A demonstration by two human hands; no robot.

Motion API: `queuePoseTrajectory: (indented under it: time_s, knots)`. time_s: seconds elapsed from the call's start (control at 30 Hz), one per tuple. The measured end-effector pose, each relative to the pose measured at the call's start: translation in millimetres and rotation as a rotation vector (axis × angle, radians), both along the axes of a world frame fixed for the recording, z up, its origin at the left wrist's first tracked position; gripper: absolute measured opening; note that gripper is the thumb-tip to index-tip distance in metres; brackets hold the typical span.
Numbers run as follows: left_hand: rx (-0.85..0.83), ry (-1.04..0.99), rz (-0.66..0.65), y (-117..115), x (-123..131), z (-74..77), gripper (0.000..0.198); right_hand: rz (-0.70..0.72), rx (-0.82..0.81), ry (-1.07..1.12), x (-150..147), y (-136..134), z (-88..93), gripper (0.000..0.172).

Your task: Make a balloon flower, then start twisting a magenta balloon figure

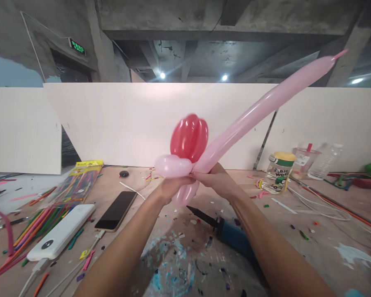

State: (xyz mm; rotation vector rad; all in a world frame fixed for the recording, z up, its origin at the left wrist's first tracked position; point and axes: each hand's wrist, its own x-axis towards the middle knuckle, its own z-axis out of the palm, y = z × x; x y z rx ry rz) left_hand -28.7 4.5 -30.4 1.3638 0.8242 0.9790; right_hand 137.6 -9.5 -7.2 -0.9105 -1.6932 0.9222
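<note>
Pressure at the joint seems to matter most: the long, glossy, pale pink latex balloon [266,101] meets the cluster of rounded, translucent red balloon lobes [189,138] just under that cluster, between the two hands. The left hand [174,186], below the red cluster, has its fingers drawn in to pinch the joint beneath a short pale pink bubble [173,166]; its fingertips are partly hidden, so the exact hold is hard to tell. The right hand [214,181], below and to the right of the red cluster, is curled around the base of the long section. Another pale pink lobe [185,194] hangs below the red cluster.

To work this joint well, one hand should anchor the twists so they cannot unwind, while the other turns the long section gently, always one way. Soft finger pads are safer than nails on stretched latex. The narrow, limp pink tip [341,54], far above and right of the red cluster, probably leaves room for displaced air. Below the red cluster, the blue cylindrical hand pump [235,238] points its black tapered nozzle [200,216] towards the lower lobe, so lowering the work could risk a puncture.
</note>
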Motion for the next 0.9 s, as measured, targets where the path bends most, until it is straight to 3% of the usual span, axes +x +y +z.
queuePoseTrajectory:
  time_s: [0.13, 0.23, 0.37, 0.47, 0.57, 0.73, 0.83, 0.9]
  knots:
    - [-0.277, -0.236, -0.331, 0.5, 6.3, -3.1, 0.033, 0.278, 0.01, -0.039, 11.5, -3.1, 5.8, 0.011]
    - [-0.301, -0.303, -0.411, 2.2, 8.8, -7.0, 0.037, 0.379, -0.02, 0.001, 18.0, 4.5, 0.5, 0.017]
    - [-0.301, -0.31, -0.452, 4.8, 7.3, -9.8, 0.043, 0.407, -0.087, 0.157, 19.2, 11.9, -6.2, 0.032]
    - [-0.302, -0.307, -0.43, 6.0, 5.5, -9.7, 0.041, 0.416, -0.088, 0.238, 14.0, 12.6, -8.7, 0.022]
    - [-0.242, -0.263, -0.295, 5.0, 7.3, -9.5, 0.034, 0.322, -0.08, 0.309, 3.1, 13.3, -13.7, 0.011]
    - [-0.096, -0.144, -0.054, -1.3, 17.1, -8.1, 0.032, 0.086, -0.029, 0.383, -14.0, 12.5, -19.8, 0.031]
    - [-0.103, -0.167, -0.032, -4.1, 19.5, -5.0, 0.035, 0.013, -0.016, 0.356, -15.3, 8.8, -16.0, 0.037]
    - [-0.123, -0.196, -0.065, -4.8, 18.7, -2.9, 0.034, 0.067, -0.007, 0.344, -12.7, 7.0, -12.5, 0.037]
